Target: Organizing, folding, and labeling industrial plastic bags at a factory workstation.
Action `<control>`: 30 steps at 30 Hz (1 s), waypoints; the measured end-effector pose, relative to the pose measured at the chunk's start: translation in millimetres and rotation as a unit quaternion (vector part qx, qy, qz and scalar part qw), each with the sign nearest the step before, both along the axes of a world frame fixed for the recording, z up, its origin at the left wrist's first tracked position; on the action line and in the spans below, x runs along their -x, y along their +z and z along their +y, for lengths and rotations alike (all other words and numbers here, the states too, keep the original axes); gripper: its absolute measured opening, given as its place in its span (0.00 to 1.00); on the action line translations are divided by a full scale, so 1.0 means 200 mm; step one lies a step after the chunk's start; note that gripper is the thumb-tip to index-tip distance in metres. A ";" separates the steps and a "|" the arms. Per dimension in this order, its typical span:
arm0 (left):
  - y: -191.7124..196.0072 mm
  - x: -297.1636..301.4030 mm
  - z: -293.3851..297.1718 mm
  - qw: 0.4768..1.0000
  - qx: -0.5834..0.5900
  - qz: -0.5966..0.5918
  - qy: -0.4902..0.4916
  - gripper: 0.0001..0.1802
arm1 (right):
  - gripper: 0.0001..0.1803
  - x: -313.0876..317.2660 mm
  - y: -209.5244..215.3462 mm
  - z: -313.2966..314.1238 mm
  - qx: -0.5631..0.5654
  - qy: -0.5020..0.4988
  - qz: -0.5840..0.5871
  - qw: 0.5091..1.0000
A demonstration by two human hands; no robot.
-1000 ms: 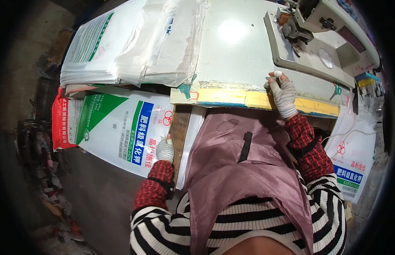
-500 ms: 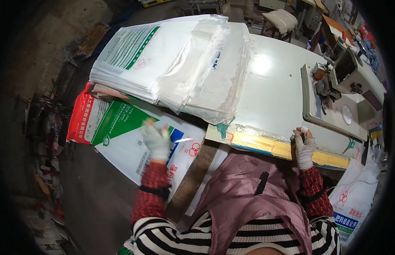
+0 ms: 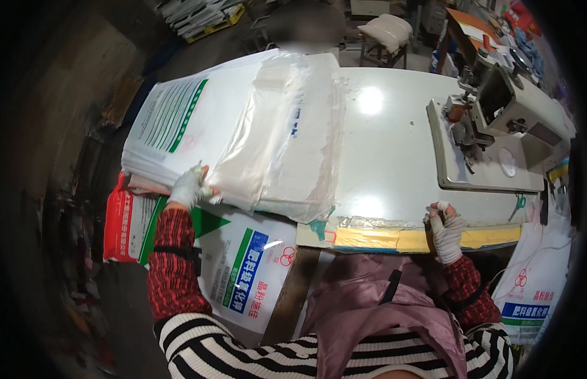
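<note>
My left hand (image 3: 188, 187), in a pale work glove with bare fingertips, rests at the near edge of a stack of white printed bags (image 3: 224, 120). Its thumb and forefinger are apart against that edge. Clear plastic liners (image 3: 255, 145) cover the stack's right part. Below the left hand lies another white bag (image 3: 211, 252) with green, blue and red print. My right hand (image 3: 446, 235), gloved the same way, sits at the table's front edge with curled fingers. Whatever its fingertips may hold is too small to make out.
A sewing machine (image 3: 495, 126) stands on the right of the pale table (image 3: 388, 151). Green-handled scissors (image 3: 518, 205) lie near its base. A printed white bag (image 3: 524, 297) hangs at the right. A cushioned stool (image 3: 385, 35) stands behind the table.
My left hand has moved left and away from me, from above the lower printed bag to the stack's near edge. My right hand stays at the table edge. The view has shifted.
</note>
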State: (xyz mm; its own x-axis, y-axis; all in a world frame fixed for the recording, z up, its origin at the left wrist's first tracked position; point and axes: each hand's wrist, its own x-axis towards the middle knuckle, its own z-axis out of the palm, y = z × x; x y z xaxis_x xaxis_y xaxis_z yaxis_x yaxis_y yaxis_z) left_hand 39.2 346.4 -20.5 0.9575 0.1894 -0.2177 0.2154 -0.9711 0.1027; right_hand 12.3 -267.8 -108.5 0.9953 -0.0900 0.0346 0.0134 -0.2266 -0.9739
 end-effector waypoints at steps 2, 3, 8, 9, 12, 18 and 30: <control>-0.04 0.05 -0.12 0.984 -0.161 0.000 -0.077 0.58 | 0.05 -0.01 0.00 -0.01 0.000 -0.013 -0.003 1.000; -0.07 0.10 -0.10 0.985 -0.160 0.008 -0.060 0.63 | 0.05 0.00 0.00 0.00 -0.004 -0.012 -0.005 1.000; -0.10 0.09 -0.22 0.963 -0.261 0.072 -0.010 0.72 | 0.05 0.00 0.02 0.00 0.013 -0.012 0.001 1.000; -0.13 0.10 -0.20 0.953 -0.300 0.014 -0.041 0.62 | 0.05 0.00 0.04 0.00 0.003 -0.012 0.001 1.000; -0.28 0.11 0.10 0.934 -0.317 -0.101 -0.129 0.48 | 0.05 0.00 0.04 0.02 0.021 0.002 -0.002 1.000; -0.05 -0.07 0.19 0.985 0.170 0.001 -0.007 0.36 | 0.05 0.00 0.01 0.00 0.027 -0.007 0.008 1.000; -0.08 -0.07 0.29 0.995 0.067 0.044 -0.057 0.42 | 0.05 0.00 0.05 0.01 0.014 0.014 -0.003 1.000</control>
